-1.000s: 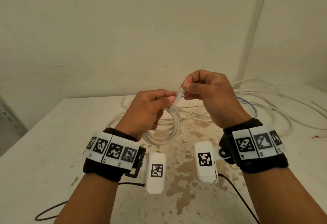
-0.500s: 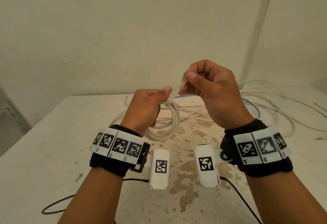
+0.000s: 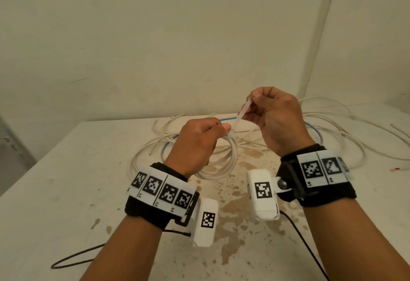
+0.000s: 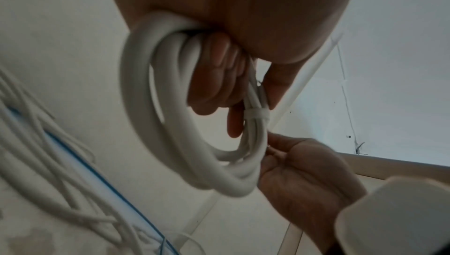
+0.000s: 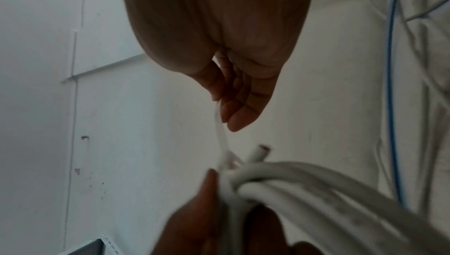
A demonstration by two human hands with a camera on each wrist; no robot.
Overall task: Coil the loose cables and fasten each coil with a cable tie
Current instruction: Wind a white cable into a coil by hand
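Above my left hand, fist gripping the round white cable coil, my right hand pinches the translucent flat cable tie strap.

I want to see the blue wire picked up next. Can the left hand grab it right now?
Probably not yet. The left hand grips the white coil, so it is busy, though the blue wire lies uncovered on the table just beyond it.

Loose cables sprawl across the table's far side; its near stained surface lies open.
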